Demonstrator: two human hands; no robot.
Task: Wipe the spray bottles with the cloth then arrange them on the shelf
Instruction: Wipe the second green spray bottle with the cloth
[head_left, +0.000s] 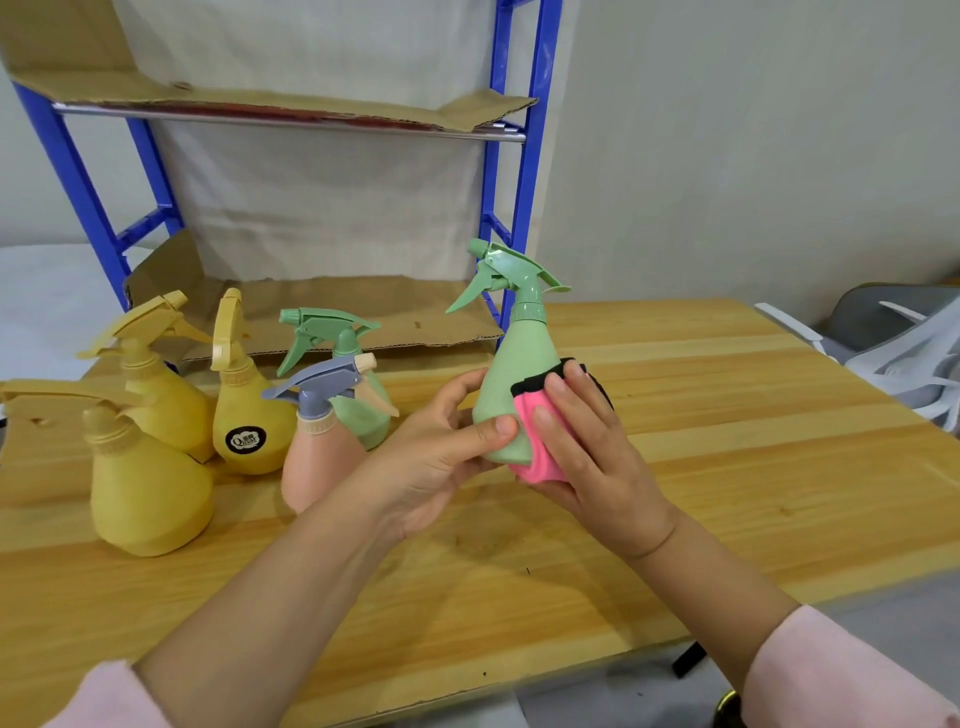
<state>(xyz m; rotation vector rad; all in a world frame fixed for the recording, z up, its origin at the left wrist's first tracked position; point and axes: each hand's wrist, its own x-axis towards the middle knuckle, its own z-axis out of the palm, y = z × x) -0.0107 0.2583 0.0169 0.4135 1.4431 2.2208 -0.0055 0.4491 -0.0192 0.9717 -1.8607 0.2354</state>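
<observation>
Fingers (496, 427) of my left hand (426, 467) clamp the upright green bottle (514, 379); right hand (597, 457) grips cloth (543, 462) against its right side, shelf (291, 122) behind-left.

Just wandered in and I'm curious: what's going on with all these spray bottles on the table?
A person is wiping spray bottles. Their left hand grips a green spray bottle, held upright, while the right hand holds a pink cloth against its side. Three yellow bottles, a pink bottle and a second green bottle stand grouped on the wooden table. The blue shelf behind, lined with cardboard, shows no bottles on it yet.
</observation>
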